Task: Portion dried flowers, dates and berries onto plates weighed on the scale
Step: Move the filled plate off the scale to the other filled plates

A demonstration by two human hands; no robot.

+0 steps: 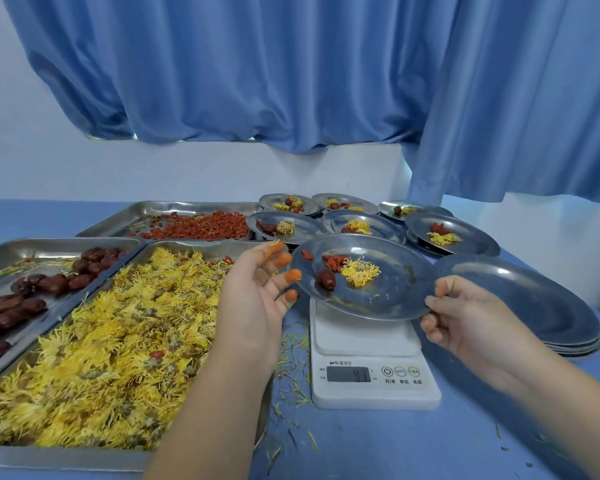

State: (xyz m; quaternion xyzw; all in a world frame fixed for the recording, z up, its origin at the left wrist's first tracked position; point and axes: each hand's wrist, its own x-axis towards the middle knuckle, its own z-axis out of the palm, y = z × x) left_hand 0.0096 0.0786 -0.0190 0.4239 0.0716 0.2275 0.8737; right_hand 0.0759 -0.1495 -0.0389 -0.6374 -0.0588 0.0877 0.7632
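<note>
Now, from the head camera, the round stainless-steel plate (388, 289) sits tilted over the white digital kitchen scale (371, 355), carrying one yellow dried chrysanthemum (360, 271), a dark red date (326, 279) and a few red berries (334, 261). The right hand (465, 317) pinches the plate's near rim; the left hand (257, 289) hovers spread and empty just beside its left edge, fingertips stained orange. To weigh well, the plate likely needs to lie flat and released, since the blurred display cannot be read reliably while fingers bear on it.
</note>
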